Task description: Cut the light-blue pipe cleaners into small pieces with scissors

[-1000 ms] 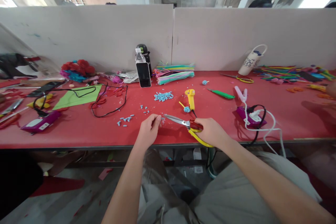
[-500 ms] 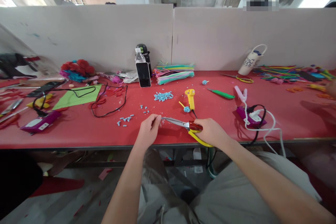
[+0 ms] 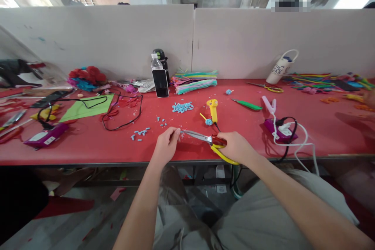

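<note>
While right fingers [image 3: 225,136] grip scissors [image 3: 207,138] | blade tips [image 3: 184,131] just beside left fingers [image 3: 175,134] | left pinched, contents unclear

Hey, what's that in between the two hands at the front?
In the head view, it's scissors, with the blades pointing toward the left hand and handles held in the right hand.

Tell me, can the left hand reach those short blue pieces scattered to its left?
Probably yes: nothing stands between the left hand and the short blue pieces, though its fingertips are pinched.
</note>
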Tool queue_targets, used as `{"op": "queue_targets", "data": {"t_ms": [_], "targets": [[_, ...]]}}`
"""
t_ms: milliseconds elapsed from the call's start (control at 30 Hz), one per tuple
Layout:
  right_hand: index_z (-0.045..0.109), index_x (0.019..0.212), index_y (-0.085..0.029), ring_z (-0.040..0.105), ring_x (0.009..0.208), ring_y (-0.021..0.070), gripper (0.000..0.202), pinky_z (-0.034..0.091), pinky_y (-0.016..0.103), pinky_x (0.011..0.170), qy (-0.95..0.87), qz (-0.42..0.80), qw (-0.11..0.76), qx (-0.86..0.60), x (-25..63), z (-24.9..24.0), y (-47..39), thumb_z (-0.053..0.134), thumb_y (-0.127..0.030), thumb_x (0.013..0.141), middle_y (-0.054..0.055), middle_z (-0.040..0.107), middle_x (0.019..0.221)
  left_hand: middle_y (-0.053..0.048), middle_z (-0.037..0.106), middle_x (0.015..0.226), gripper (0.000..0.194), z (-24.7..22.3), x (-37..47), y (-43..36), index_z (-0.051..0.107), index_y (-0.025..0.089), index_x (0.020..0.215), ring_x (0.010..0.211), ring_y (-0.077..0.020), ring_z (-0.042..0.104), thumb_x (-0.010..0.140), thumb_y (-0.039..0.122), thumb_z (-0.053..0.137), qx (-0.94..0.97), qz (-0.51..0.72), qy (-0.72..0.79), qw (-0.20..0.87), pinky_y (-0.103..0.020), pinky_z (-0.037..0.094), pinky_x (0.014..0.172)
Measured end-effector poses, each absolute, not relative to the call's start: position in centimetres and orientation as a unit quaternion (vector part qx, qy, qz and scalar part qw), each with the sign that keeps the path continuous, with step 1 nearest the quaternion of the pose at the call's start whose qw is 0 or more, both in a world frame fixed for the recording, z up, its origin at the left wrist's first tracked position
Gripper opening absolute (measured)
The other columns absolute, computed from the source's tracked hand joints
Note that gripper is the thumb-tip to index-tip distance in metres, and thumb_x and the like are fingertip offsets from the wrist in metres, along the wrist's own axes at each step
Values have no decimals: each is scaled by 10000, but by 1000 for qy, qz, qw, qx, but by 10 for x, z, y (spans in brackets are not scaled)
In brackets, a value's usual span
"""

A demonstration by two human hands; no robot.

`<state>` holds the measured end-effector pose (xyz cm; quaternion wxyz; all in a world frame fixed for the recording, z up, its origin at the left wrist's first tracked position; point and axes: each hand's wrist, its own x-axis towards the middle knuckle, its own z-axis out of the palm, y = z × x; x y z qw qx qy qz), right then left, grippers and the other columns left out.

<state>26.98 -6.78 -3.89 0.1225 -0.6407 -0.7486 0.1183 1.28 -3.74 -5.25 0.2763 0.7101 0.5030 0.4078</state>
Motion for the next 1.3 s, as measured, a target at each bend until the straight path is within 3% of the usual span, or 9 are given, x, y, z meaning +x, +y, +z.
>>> {"op": "queue_targets", "data": {"t_ms": [1300], "targets": [[593, 743, -249, 571, 605, 149, 210, 244, 225, 511, -753, 109, 119, -638, 269, -39, -67, 551, -452, 780, 9, 643, 676, 25, 493, 606, 353, -54, 14, -37, 464, 183, 679, 592, -109, 487, 940, 401, 369, 712, 402, 507, 273, -229, 357, 611]]}}
